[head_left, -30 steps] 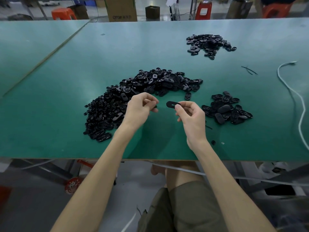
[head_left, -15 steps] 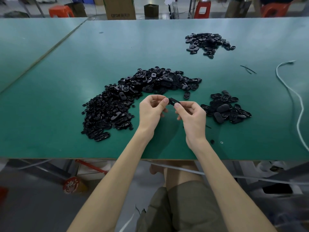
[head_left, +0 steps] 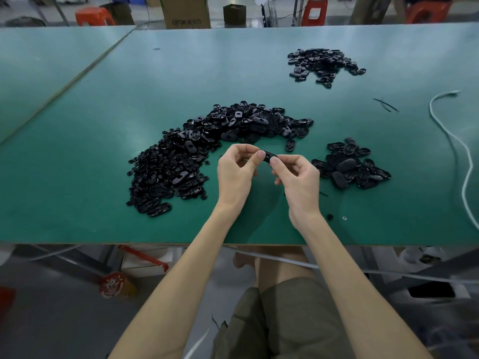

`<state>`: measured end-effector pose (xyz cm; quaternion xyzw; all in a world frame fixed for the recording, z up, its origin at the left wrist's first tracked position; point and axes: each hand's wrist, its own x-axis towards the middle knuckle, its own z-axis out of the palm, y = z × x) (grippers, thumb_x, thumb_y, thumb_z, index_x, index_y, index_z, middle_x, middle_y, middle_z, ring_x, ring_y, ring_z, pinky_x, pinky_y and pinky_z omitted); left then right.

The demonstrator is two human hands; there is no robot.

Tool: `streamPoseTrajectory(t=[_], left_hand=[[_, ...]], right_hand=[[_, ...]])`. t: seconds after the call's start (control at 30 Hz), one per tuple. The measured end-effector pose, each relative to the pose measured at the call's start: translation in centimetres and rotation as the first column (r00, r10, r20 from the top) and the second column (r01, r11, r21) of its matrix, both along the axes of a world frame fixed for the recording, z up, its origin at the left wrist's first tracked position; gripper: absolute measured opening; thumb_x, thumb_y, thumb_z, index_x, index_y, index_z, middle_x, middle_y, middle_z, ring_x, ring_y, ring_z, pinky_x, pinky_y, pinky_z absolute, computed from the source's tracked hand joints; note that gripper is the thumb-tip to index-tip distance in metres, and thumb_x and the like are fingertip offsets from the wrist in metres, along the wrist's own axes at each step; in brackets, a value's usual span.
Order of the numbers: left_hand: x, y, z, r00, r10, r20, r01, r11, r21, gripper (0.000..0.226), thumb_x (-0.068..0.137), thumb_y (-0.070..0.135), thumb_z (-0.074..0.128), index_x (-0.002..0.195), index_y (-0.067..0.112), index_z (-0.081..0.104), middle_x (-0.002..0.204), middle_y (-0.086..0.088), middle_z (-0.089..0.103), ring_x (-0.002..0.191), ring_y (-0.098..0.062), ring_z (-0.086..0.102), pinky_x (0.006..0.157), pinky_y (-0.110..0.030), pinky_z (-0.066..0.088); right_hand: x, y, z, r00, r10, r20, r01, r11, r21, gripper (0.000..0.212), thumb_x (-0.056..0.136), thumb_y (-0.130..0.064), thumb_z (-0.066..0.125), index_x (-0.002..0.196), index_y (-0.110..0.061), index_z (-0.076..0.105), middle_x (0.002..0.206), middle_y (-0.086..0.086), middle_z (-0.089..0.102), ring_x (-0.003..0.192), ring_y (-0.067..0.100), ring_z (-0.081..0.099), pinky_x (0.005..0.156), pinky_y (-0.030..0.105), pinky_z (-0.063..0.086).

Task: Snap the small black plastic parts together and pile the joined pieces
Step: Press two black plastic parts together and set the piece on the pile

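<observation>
Both hands are held just above the bench [head_left: 103, 182], roughly midway along its near edge. The left hand [head_left: 234, 174] and the right hand [head_left: 298, 180] each pinch one end of a single black part [head_left: 267, 156] between thumb and forefinger. The other fingers curl loosely underneath. The part is clear of the bench surface. Its long axis runs left to right, spanning the gap between the two thumbs. Whether a second piece is seated in it cannot be determined, because the fingertips cover the joint.

Judged step: pressing the two halves closed.

Key relation for the next move: the small pile [head_left: 350, 169], which appears to hold joined pieces, lies to the right of the hands, toward the bench's right edge. It is just beside the right hand and well apart from the left, so the right hand is nearer for the drop. The loose heap [head_left: 197, 156] curves from the left of the left hand round the far side of both, so the left hand is nearer for the next pick. A third pile [head_left: 324, 64] sits toward the far edge. A white cable [head_left: 464, 156] trails along the right edge.
</observation>
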<state>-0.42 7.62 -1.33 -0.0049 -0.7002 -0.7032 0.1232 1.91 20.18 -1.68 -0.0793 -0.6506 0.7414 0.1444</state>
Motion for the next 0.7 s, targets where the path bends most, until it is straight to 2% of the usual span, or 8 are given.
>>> streamPoseTrajectory(t=[0.33, 0.5, 0.7], left_hand=[[0.11, 0.02, 0.05, 1.000, 0.023, -0.020, -0.025, 0.998, -0.061, 0.011, 0.091, 0.016, 0.078, 0.095, 0.013, 0.068, 0.091, 0.000, 0.073, 0.073, -0.012, 0.060, 0.067, -0.027, 0.051], [0.26, 0.13, 0.17, 0.998, 0.047, -0.045, -0.053, 0.989, -0.135, 0.017, 0.090, 0.019, 0.080, 0.098, 0.010, 0.068, 0.090, 0.005, 0.071, 0.077, -0.005, 0.060, 0.075, -0.020, 0.048], [0.25, -0.04, 0.19, 0.999, 0.021, -0.028, -0.024, 0.994, -0.109, 0.023, 0.090, 0.025, 0.080, 0.105, 0.012, 0.066, 0.098, 0.003, 0.070, 0.085, -0.006, 0.061, 0.083, -0.024, 0.051]], right_hand=[[0.20, 0.07, 0.14, 0.999, 0.040, 0.002, -0.040, 0.999, 0.010, 0.005, 0.090, -0.011, 0.080, 0.092, -0.013, 0.075, 0.085, 0.000, 0.077, 0.077, 0.011, 0.066, 0.063, 0.020, 0.051], [0.18, 0.12, 0.09, 0.998, 0.052, 0.027, -0.053, 0.999, 0.014, 0.006, 0.089, -0.015, 0.082, 0.092, -0.014, 0.077, 0.086, 0.002, 0.079, 0.069, 0.010, 0.064, 0.062, 0.020, 0.052], [0.14, 0.17, 0.14, 0.997, 0.073, 0.016, -0.072, 0.997, -0.031, 0.007, 0.090, -0.012, 0.080, 0.094, -0.014, 0.076, 0.085, 0.001, 0.079, 0.066, 0.007, 0.064, 0.062, 0.019, 0.052]])
